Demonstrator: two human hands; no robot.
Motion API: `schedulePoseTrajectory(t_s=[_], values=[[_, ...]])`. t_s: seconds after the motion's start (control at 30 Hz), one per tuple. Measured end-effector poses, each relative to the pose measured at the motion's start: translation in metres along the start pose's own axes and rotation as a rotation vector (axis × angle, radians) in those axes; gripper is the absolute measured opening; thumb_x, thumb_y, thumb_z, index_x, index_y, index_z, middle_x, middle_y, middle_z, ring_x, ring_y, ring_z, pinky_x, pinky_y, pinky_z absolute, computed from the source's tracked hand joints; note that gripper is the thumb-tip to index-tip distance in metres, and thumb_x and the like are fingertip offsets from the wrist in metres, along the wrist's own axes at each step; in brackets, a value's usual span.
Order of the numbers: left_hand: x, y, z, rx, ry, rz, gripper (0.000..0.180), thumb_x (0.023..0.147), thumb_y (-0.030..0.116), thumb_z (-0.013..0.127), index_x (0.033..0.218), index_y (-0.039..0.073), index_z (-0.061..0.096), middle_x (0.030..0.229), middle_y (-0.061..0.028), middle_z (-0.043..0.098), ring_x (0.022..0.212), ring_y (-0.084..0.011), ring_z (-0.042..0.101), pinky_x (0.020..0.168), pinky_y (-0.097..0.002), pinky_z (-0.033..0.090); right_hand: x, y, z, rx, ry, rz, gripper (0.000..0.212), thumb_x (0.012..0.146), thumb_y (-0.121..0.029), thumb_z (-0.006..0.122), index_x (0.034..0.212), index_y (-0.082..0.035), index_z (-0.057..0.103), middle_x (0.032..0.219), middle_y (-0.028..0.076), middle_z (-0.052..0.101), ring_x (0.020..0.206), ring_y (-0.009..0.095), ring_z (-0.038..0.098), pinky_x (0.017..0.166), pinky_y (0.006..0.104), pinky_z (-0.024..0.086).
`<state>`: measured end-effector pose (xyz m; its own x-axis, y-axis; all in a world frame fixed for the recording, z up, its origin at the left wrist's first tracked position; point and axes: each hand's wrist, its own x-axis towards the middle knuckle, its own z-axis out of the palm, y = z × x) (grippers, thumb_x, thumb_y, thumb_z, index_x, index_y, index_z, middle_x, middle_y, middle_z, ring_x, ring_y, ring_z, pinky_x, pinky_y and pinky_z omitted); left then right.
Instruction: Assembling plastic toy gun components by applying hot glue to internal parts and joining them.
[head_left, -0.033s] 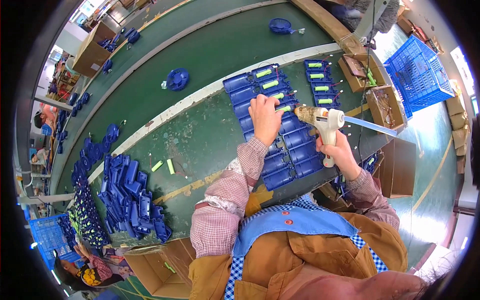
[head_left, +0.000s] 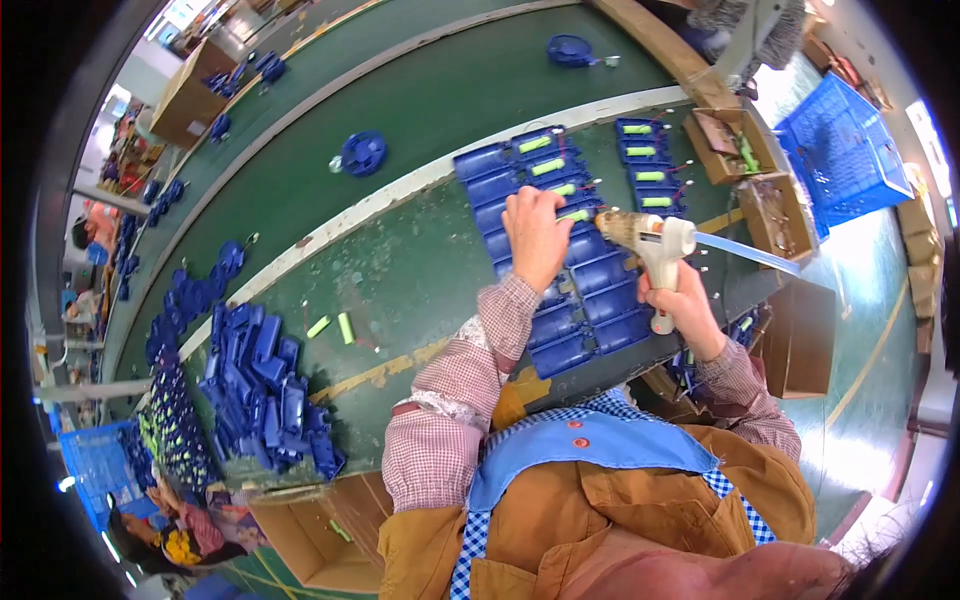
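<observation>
My right hand [head_left: 690, 308] is wrapped round the handle of a white hot glue gun [head_left: 658, 262]. Its brownish nozzle points left, and a long translucent glue stick [head_left: 745, 251] sticks out of its back. Just left of the nozzle, the fingers of my left hand [head_left: 536, 240] close on a light green battery cell [head_left: 575, 215] in a blue plastic housing. That housing belongs to a block of blue half-shells [head_left: 606, 308] laid out in rows. Farther up the block, more shells hold green cells with thin wires. A separate short column of shells with cells [head_left: 654, 178] lies to the right.
Loose blue shells [head_left: 262, 385] are heaped at the left, beside two loose green cells [head_left: 346, 328]. Round blue parts [head_left: 363, 153] sit on the green conveyor [head_left: 450, 80] beyond. Cardboard boxes [head_left: 775, 215] and a blue crate [head_left: 840, 150] stand right. Another person [head_left: 165, 520] is at lower left.
The whole view has shifted slightly, so the table and its parts appear a little farther right. Both hands and the glue gun keep nearly the same place over the shells.
</observation>
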<state>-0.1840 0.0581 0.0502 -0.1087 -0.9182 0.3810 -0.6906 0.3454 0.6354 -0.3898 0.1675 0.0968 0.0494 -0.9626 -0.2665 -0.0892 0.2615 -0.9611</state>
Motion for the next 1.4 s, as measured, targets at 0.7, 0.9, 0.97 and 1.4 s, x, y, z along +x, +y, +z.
schedulePoseTrajectory(t_s=[0.7,0.9,0.97,1.4], values=[[-0.133,-0.173,-0.207,0.651,0.214,-0.483,0.026,0.073,0.004,0.061,0.098,0.008,0.063,0.089,-0.0186,0.063,0.085,-0.0383,0.06,0.074,-0.0486,0.047,0.004,-0.005,0.007,0.062,-0.047,-0.081,0.037,0.068,-0.003,0.057,0.105,-0.002,0.059,0.097,0.003,0.064,0.078,0.008,0.055,0.063,0.022,0.043],[-0.11,-0.149,-0.211,0.219,0.276,-0.431,0.028,0.079,-0.005,0.056,0.104,0.008,0.058,0.084,-0.0098,0.061,0.075,-0.0228,0.062,0.068,-0.0346,0.049,0.002,-0.01,0.013,0.057,-0.06,-0.075,0.03,0.069,-0.001,0.057,0.099,0.002,0.061,0.097,0.006,0.065,0.088,0.014,0.06,0.08,0.0267,0.046],[-0.102,-0.135,-0.209,-0.361,0.258,-0.653,0.024,0.082,-0.009,0.053,0.1,0.005,0.058,0.085,-0.0037,0.06,0.07,-0.0115,0.058,0.064,-0.023,0.047,0.001,-0.012,0.013,0.047,-0.067,-0.05,0.031,0.07,0.0,0.057,0.1,0.002,0.06,0.097,0.006,0.065,0.09,0.014,0.06,0.081,0.0265,0.046],[-0.079,-0.08,-0.156,-1.291,0.067,-0.627,0.01,0.09,0.006,0.061,0.086,0.008,0.052,0.087,-0.017,0.067,0.055,-0.0122,0.054,0.05,-0.0224,0.042,-0.016,-0.013,0.002,0.1,-0.04,-0.065,0.038,0.069,-0.003,0.056,0.107,0.002,0.057,0.1,0.006,0.063,0.083,0.011,0.055,0.076,0.0253,0.044]])
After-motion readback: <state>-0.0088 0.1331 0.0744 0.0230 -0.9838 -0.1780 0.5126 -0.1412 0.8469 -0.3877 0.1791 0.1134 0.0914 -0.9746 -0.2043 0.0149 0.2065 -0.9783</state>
